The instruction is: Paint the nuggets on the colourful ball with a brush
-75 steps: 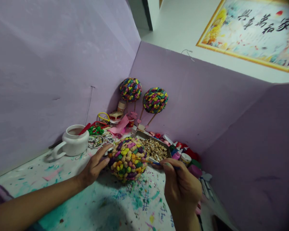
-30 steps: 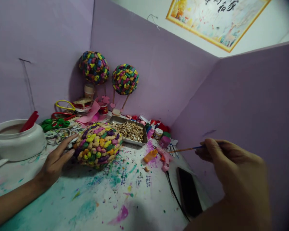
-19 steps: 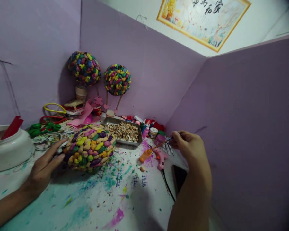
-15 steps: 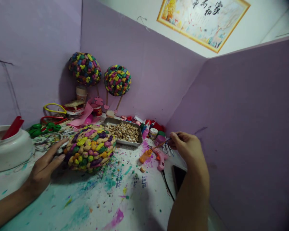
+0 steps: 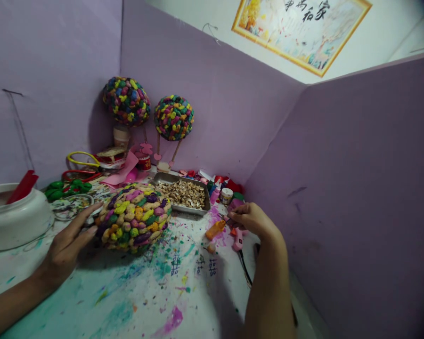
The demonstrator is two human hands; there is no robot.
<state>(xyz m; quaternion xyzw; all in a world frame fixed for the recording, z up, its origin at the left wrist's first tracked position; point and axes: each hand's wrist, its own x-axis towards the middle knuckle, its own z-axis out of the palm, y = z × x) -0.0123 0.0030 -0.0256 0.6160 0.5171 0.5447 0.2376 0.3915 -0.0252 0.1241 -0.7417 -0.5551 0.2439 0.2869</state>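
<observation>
My left hand grips the left side of a ball covered in painted peanut shells, thumb and fingers around a pale part there. Many shells are yellow, purple, green or pink; others are bare tan. My right hand pinches a thin paintbrush, mostly hidden by the fingers, its tip at the mouth of a tilted orange paint bottle. A small orange-brown cap lies just below the bottle. Under my right hand, a pink glue gun is partly covered.
A metal tray of shell pieces sits behind the ball. Two finished-looking coloured balls stand at the back wall. At left are a white pot with a red handle, and scissors. Paint jars crowd the right back.
My right hand has moved left and slightly down, bringing the brush to the orange bottle's mouth. The left hand and ball stay in place; the view shifts slightly.
</observation>
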